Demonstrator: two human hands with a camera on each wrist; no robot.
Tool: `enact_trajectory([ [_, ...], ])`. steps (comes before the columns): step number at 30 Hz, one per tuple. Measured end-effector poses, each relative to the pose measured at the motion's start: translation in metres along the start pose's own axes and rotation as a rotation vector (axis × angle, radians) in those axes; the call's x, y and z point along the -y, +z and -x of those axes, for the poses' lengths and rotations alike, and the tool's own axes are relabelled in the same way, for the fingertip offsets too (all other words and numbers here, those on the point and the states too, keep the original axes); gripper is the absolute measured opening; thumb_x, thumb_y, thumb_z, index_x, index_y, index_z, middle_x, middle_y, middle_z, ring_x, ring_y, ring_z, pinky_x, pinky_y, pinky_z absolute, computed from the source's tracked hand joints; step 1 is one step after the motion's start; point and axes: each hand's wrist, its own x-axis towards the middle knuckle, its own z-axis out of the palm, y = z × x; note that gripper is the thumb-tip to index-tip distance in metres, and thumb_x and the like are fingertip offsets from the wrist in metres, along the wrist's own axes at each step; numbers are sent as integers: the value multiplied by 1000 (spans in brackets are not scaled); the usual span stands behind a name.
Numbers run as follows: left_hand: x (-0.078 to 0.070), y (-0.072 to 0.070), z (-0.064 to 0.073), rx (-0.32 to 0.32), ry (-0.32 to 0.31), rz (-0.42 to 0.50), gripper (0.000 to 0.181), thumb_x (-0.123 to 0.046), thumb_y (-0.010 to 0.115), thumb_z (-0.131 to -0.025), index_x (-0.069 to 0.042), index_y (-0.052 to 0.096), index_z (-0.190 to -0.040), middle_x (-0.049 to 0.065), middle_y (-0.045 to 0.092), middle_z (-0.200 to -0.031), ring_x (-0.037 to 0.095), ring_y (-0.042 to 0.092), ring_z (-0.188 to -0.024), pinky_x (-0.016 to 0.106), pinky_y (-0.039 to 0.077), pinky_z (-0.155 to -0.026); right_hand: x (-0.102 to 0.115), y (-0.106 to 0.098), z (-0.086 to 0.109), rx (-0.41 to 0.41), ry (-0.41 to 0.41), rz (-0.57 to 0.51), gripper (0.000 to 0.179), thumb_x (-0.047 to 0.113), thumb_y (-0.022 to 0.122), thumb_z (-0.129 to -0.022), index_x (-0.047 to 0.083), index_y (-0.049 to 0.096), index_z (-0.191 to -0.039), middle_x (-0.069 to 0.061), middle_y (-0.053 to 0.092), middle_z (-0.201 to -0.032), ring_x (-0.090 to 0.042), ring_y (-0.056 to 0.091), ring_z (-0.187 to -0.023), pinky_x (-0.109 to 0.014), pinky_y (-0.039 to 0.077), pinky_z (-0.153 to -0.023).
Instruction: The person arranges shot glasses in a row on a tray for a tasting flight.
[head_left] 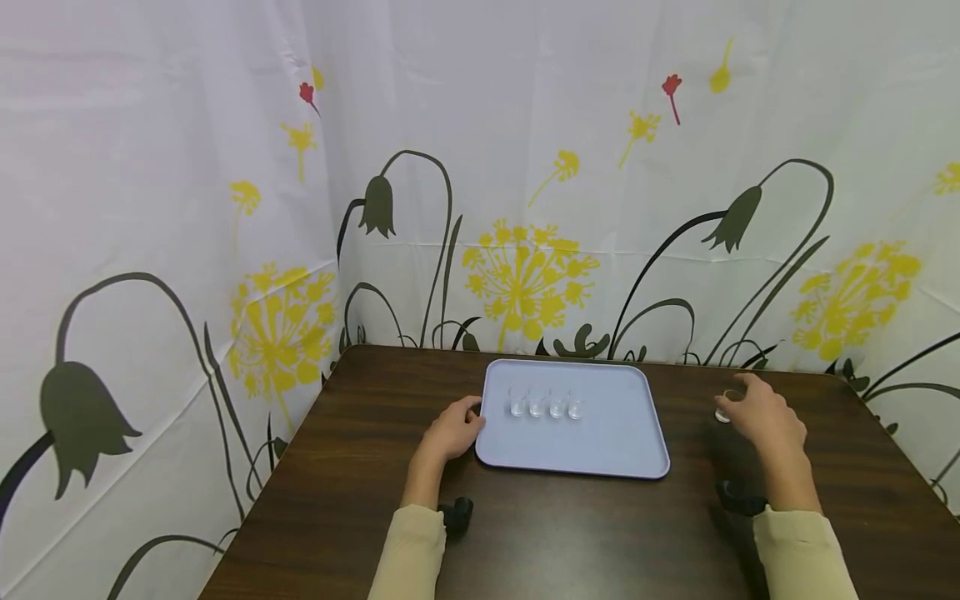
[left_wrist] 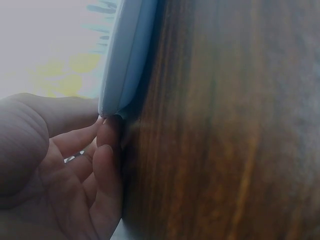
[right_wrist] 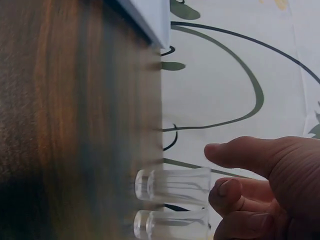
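A pale blue tray [head_left: 615, 433] lies on the table, carrying several small clear shot glasses [head_left: 557, 407] in a row. At its left edge, my left hand [head_left: 454, 428] pinches the rim; the left wrist view shows the thumb [left_wrist: 75, 112] above the tray's edge [left_wrist: 120, 65] and fingertips against its underside. Off to the right of the tray, my right hand [head_left: 765, 414] hovers at a shot glass [head_left: 722, 415]. Two upright glasses appear in the right wrist view, the nearer one [right_wrist: 175, 186] close to the fingertips, with thumb and fingers apart and nothing held.
Both stand on a dark wood table [head_left: 585, 542]. A white curtain [head_left: 480, 100] printed with flowers hangs behind the table's far edge and along its left side. Black straps with camera mounts [head_left: 456, 515] sit at both wrists.
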Motion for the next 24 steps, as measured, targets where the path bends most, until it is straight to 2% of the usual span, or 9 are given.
enact_trajectory([
  [4,5,3,-5,0,-4,2,50,-27,61,-104,-7,59,-150,2,61,-93,20,55,-75,37,42,-66,-4,2,-2,21,-1,-2,74,42,60,-106,2,34,-162,-43,42,-154,-64,54,-124,-71,47,-88],
  [5,2,1,-3,5,-27,9,50,-26,62,-104,-7,59,-151,2,62,-94,20,56,-75,38,43,-67,-4,3,-2,25,-2,-2,73,42,60,-106,1,35,-161,-43,42,-154,-64,54,-124,-71,47,-88],
  [12,28,16,-30,12,-58,-11,53,-32,62,-104,-14,59,-153,-1,65,-99,19,59,-79,36,44,-67,-4,2,-1,27,12,1,71,43,59,-106,2,38,-160,-42,41,-156,-66,52,-126,-74,45,-91],
  [14,30,18,-34,14,-68,-14,53,-32,61,-104,-14,58,-154,-2,65,-99,19,60,-79,36,45,-68,-5,1,-1,23,24,4,72,43,60,-106,2,37,-160,-42,40,-157,-66,51,-127,-74,44,-93],
  [17,32,17,-34,13,-68,-6,53,-31,62,-103,-14,59,-153,-2,64,-98,19,59,-79,36,44,-67,-5,1,-1,26,38,11,73,42,59,-106,0,36,-161,-42,41,-156,-66,51,-127,-73,45,-93],
  [24,15,7,-15,14,-66,-2,54,-30,63,-104,-11,58,-153,2,64,-99,20,58,-81,36,44,-68,-2,5,-4,25,11,31,64,35,61,-106,-4,44,-154,-40,54,-144,-61,60,-115,-65,49,-81],
])
